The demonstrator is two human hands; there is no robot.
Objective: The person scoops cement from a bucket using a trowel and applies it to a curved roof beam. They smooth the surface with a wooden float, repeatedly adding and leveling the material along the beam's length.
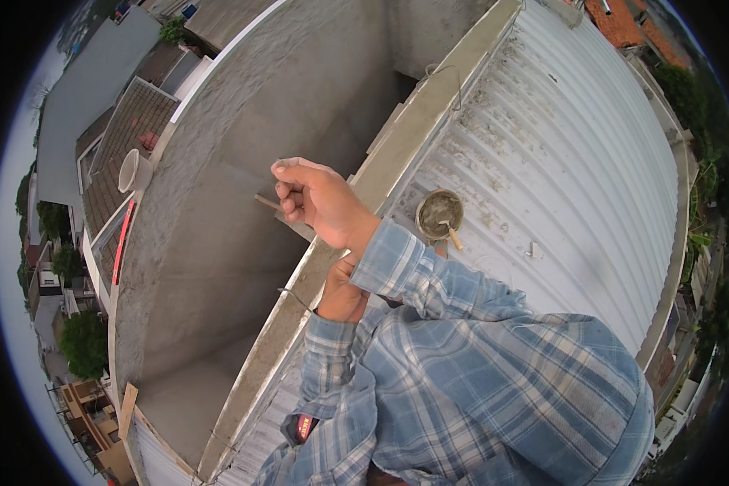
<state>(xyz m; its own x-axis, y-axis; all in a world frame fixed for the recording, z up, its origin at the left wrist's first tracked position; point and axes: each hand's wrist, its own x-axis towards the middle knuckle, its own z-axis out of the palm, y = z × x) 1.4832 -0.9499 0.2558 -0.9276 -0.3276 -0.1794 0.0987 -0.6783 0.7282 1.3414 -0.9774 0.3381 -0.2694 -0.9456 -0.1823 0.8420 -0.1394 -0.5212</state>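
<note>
My right hand (320,198) is raised over the narrow concrete wall top (296,300), its fingers curled in and no object showing in them. Just below it, my left hand (344,293) grips the cuff of the right plaid shirt sleeve (389,257) at the wrist; part of its fingers is hidden under the cloth. To the right of my hands, a round bucket (423,217) of grey mortar stands on the corrugated metal roof (559,186). A trowel (455,236) rests in the mortar with its light handle over the rim.
Beyond the wall top lies a deep drop between grey plastered walls (211,178). Bent wires (298,300) stick out of the wall top. A white bucket (135,172) and a red spirit level (124,241) sit along the far wall's edge. A wooden board (127,411) leans at lower left.
</note>
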